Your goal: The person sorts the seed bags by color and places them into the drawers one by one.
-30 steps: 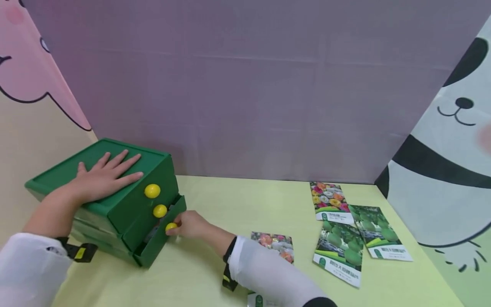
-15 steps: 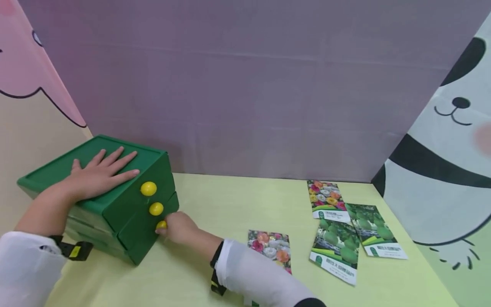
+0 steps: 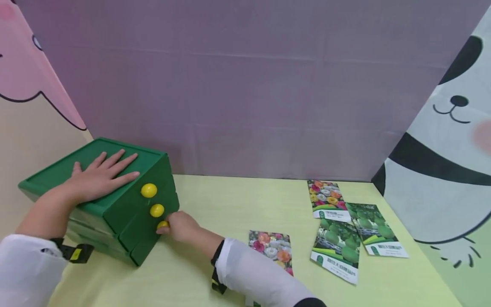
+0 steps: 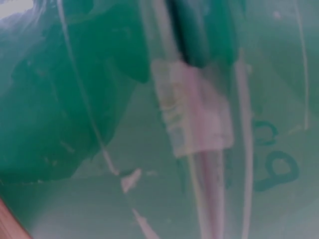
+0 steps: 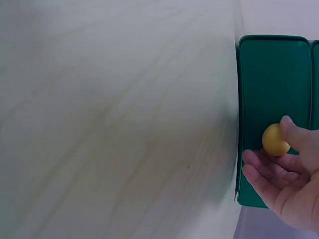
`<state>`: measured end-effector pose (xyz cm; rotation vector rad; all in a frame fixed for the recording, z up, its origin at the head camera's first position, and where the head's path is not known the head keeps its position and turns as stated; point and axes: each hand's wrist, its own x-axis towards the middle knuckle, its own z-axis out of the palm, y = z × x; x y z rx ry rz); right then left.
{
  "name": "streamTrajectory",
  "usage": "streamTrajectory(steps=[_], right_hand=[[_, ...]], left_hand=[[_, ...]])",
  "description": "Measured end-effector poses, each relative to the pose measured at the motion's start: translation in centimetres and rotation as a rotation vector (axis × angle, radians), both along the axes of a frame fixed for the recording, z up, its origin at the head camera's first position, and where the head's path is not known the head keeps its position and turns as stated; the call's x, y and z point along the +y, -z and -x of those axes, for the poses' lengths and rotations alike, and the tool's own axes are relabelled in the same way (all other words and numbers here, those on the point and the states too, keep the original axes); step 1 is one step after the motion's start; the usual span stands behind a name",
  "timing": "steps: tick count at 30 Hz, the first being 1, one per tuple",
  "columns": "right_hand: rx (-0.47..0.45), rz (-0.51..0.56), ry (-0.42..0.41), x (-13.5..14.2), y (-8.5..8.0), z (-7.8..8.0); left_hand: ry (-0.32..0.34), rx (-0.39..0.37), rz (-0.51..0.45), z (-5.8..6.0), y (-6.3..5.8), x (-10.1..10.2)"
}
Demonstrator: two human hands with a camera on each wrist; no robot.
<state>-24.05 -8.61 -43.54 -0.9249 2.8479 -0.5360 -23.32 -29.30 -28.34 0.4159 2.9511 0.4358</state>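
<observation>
A green box with stacked drawers [image 3: 119,217] stands at the left of the table in the head view, with round yellow knobs down its front. My left hand [image 3: 99,181] lies spread on its top. The fingers of my right hand [image 3: 183,227] hold the lowest yellow knob [image 3: 163,224]. In the right wrist view the thumb touches that drawer knob [image 5: 274,140] from one side and the fingers curl beneath it. The bottom drawer front [image 5: 274,79] sits flush with the one above. Close to the left wrist camera is a green side panel [image 4: 129,189] with pale tape [image 4: 199,114].
Several seed packets lie on the pale yellow table [image 3: 215,192]. One flower packet [image 3: 270,249] is partly under the right sleeve. Another flower packet [image 3: 327,198] and two green ones [image 3: 337,245] are farther right. A purple cloth [image 3: 245,94] hangs behind.
The bottom drawer stood partly open one second ago with contents showing. My right hand has pushed it in by its knob, and the front is now flush. My left hand has stayed on top.
</observation>
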Motion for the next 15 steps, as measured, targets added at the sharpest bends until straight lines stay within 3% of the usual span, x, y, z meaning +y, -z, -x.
streamTrajectory(steps=[7,15], right_hand=[[-0.016,0.028,0.021,-0.04,-0.04,-0.01],[-0.157,0.096,0.014,0.41,0.16,0.71]], left_hand=[[-0.006,-0.004,-0.001,-0.12,-0.09,0.08],[-0.008,-0.012,-0.011,-0.17,-0.05,0.10]])
